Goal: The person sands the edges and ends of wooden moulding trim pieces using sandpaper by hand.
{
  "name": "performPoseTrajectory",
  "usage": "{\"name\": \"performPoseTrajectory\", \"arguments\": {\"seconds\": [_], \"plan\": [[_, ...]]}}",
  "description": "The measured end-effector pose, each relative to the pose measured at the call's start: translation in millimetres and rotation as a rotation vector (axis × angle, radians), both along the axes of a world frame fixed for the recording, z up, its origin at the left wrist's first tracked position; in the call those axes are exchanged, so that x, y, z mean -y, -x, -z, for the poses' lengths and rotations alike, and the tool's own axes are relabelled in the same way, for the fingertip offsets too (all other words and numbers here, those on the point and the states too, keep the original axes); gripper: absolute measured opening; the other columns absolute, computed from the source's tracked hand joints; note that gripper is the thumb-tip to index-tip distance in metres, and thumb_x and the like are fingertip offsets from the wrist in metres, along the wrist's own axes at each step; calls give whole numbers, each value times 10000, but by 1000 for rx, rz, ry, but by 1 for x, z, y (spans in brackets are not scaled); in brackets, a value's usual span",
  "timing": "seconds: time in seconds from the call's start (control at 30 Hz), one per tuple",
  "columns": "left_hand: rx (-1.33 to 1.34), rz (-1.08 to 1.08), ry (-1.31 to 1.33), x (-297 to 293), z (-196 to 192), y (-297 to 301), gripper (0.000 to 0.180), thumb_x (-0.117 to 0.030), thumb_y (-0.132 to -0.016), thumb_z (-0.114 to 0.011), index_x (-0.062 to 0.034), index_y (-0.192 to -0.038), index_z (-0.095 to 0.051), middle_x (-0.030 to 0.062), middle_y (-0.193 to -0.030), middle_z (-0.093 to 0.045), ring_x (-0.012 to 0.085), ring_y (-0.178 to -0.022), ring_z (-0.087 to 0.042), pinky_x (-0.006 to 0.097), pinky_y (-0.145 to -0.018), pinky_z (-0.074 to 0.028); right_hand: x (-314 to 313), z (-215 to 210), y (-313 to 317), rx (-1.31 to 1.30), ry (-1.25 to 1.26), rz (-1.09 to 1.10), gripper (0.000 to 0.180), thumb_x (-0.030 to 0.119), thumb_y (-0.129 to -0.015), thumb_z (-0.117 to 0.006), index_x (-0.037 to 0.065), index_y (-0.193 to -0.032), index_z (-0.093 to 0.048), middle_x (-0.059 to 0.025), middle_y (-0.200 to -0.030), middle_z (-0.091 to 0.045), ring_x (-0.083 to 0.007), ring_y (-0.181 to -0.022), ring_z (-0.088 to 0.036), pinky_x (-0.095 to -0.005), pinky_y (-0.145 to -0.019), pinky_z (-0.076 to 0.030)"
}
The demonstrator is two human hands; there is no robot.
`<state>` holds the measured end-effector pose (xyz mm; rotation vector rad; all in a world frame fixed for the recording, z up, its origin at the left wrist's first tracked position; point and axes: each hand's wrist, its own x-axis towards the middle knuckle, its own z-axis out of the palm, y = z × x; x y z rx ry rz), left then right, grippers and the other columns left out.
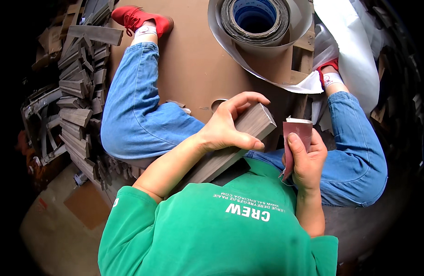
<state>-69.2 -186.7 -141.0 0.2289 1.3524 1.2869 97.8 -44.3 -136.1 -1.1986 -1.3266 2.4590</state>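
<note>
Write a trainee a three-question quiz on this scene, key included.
1. Multiple choice: what does the right grip hold? A) a brush; B) a folded reddish sheet; C) a hammer.
2. True or false: the large roll is blue inside.
3. Short answer: which grip curls around the grey bar?

Key: 1. B. 2. True. 3. The left grip.

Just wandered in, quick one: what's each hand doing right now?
Left hand: curled around a gray bar.
Right hand: closed, holding a folded reddish sheet.
</note>
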Motion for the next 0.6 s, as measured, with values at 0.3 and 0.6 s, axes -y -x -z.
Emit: {"name": "performPoseTrajectory", "arguments": {"seconds": [0.3,0.6], "plan": [[-29,-12,-28,3,6,-5,857,-131,-554,-845,-60,-1319,-464,101,-1163,-584,191,-1088,-551,314,-957,-423,1,-5,26,-101,-55,-114,124,112,-899,-684,17,-957,-629,-4,-827,-652,-31,-721,-556,-190,-630,-445],[17,-27,-62,3,4,0,853,-145,-556,-846,-72,-1315,-464,107,-1147,-595,193,-1087,-558,324,-956,-426,-7,-12,32,-137,24,-58,172,128,-926,-645,-5,-1033,-636,-23,-902,-668,-43,-770,-577,-189,-685,-457]]}}
